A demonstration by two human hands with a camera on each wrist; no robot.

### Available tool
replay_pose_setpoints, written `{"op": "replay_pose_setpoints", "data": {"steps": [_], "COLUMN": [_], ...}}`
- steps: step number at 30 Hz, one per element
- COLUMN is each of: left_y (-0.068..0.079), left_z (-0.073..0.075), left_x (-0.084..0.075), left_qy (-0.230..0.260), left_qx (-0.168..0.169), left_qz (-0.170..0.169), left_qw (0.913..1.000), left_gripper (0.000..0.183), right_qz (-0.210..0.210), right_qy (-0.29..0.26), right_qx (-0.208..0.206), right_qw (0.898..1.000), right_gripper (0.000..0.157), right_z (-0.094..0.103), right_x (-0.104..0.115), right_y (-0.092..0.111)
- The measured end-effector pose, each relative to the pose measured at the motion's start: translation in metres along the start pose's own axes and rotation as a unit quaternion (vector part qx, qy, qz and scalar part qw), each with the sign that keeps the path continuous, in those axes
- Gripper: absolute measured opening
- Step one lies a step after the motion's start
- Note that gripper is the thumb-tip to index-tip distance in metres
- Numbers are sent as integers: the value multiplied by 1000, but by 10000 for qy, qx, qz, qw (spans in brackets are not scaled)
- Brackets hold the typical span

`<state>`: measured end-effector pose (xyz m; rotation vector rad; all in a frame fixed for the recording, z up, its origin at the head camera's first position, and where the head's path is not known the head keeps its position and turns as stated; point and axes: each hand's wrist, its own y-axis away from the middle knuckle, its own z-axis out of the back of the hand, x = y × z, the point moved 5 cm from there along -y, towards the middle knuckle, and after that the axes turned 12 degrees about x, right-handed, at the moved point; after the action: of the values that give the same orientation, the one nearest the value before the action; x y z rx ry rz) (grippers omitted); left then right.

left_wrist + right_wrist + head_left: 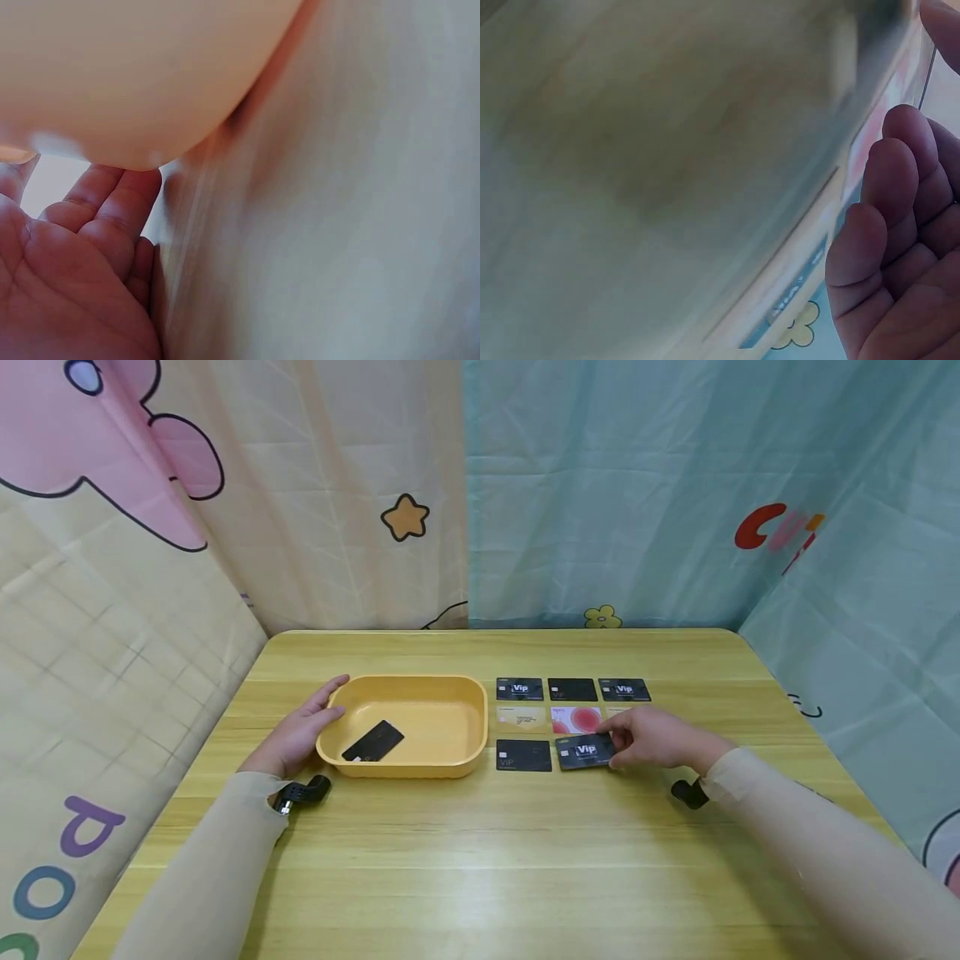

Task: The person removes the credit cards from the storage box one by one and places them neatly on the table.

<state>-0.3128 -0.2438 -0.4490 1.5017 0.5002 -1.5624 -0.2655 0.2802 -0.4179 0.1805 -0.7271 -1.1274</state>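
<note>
A yellow plastic tray (408,771) stands left of centre on the table. My left hand (296,733) holds its left side, thumb over the rim and fingers along the outside. In the left wrist view those fingers (124,202) reach behind the tray's wall. One dark card (373,741) lies slanted inside the tray. My right hand (656,737) pinches the right end of a dark Vip card (585,751) in the nearest row of cards. Whether that card is lifted off the table I cannot tell. In the right wrist view the card's hold is hidden.
Beside it lies a black VIP card (523,756). Behind are a yellow card (521,719), a pink card (576,720) and a pale card partly under my right hand. The back row has two Vip cards (519,689) and a black card (572,690). Curtains (600,485) surround the table.
</note>
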Motion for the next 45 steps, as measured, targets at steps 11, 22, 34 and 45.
{"op": "replay_pose_setpoints", "data": {"steps": [11, 22, 34, 45], "left_y": [-1, 0, 1, 1], "left_z": [1, 0, -1, 0], "left_x": [0, -1, 0, -1], "left_qy": [25, 23, -7, 28], "left_qx": [4, -14, -31, 0], "left_qz": [-37, -17, 50, -48], "left_qw": [10000, 10000, 10000, 10000], "left_gripper": [65, 66, 66, 66], "right_qz": [37, 93, 193, 131], "right_qy": [-16, 272, 296, 256], "right_qx": [81, 56, 10, -19], "right_qw": [10000, 9996, 9994, 9996], "right_gripper": [48, 50, 51, 49], "right_z": [-7, -7, -9, -10], "right_x": [-2, 1, 3, -2], "right_y": [-4, -6, -4, -6]}}
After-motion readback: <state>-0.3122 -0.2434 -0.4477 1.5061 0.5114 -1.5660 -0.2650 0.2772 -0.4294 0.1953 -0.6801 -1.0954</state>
